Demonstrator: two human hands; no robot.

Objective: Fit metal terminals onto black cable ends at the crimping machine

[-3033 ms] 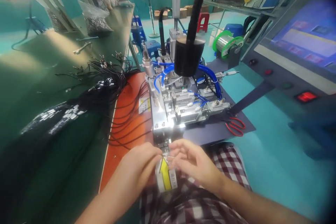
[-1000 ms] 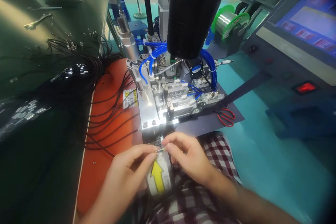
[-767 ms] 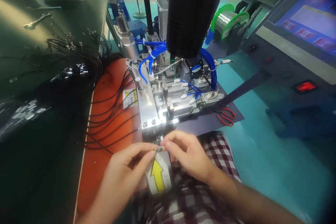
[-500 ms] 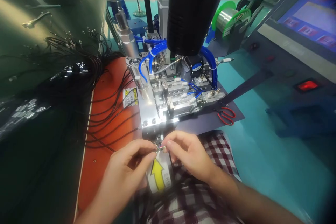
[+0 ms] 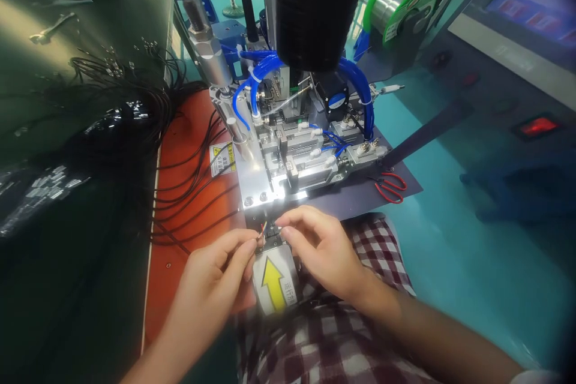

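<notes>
My left hand (image 5: 225, 264) is closed in a pinch on the end of a thin cable. Its fine coloured wires (image 5: 263, 230), reddish and pale, stick up past my fingertips. My right hand (image 5: 321, 246) is just to the right, apart from the wires, with thumb and index tips slightly separated and the other fingers curled. I make out nothing held in it. Between and beyond both hands lies a small dark fixture (image 5: 272, 230) at the front of a metal machine (image 5: 256, 177). Below it is a white plate with a yellow arrow (image 5: 272, 282).
Black cables (image 5: 193, 183) lie across the orange board (image 5: 180, 144) at left. Red-handled cutters (image 5: 390, 187) rest on the dark base at right. A green-rimmed wire spool (image 5: 391, 12) stands behind. A black cylinder (image 5: 319, 12) hangs overhead, and a screen panel (image 5: 531, 24) is at right.
My right hand has come off the wires and moved slightly up. My left hand has shifted a little left and up with the cable end, whose wires now point upward.
</notes>
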